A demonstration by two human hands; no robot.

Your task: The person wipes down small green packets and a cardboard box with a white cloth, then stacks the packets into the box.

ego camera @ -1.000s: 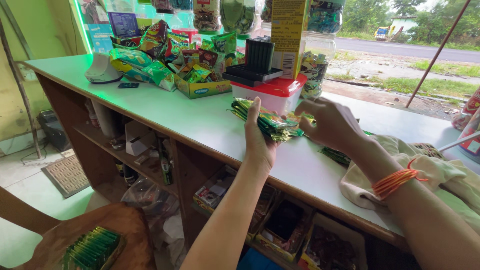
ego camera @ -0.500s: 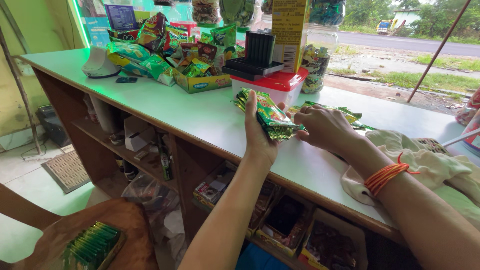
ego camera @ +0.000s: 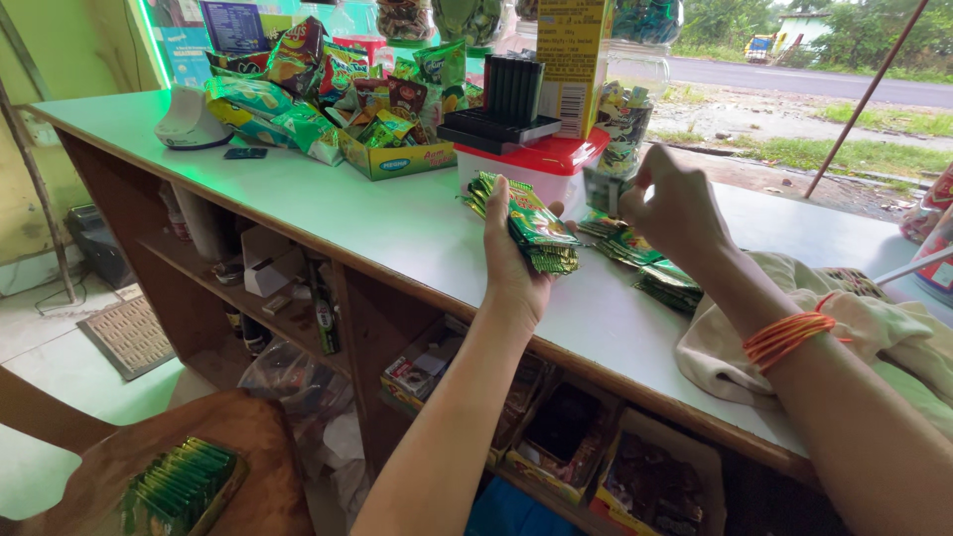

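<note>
The left hand (ego camera: pixel 514 268) held a fanned stack of small green foil sachets (ego camera: pixel 531 226), glossy and flat, its grip closed around their lower edges just above the desk (ego camera: pixel 377 213). The number of sachets in the stack could not be counted. The right hand (ego camera: pixel 675 203) was raised beside it, thumb and fingers pinched narrowly on one small packet (ego camera: pixel 602 189); its wrist carried a bundle of thin orange bands (ego camera: pixel 786 335). Beneath the right hand, more loose green sachets (ego camera: pixel 650 263) lay scattered on the smooth, pale desk top, near a crumpled beige cloth (ego camera: pixel 874 328).

Behind the hands stood one translucent plastic box with a red lid (ego camera: pixel 541 164), topped by a black ribbed tray (ego camera: pixel 501 114). One tall yellow carton (ego camera: pixel 576 60) rose behind it, just beside a clear jar (ego camera: pixel 630 109). To the left sat an open cardboard box of shiny snack packets (ego camera: pixel 392 144), further crinkled snack bags (ego camera: pixel 268 99) piled beside it, and one rounded white device (ego camera: pixel 191 121) with a small dark flat item (ego camera: pixel 245 153) near it.

Below the desk, wooden shelves (ego camera: pixel 298 298) held assorted boxes. At lower left, one wooden stool (ego camera: pixel 258 447) bore a tray of upright green sachets (ego camera: pixel 179 484), packed in rows.
</note>
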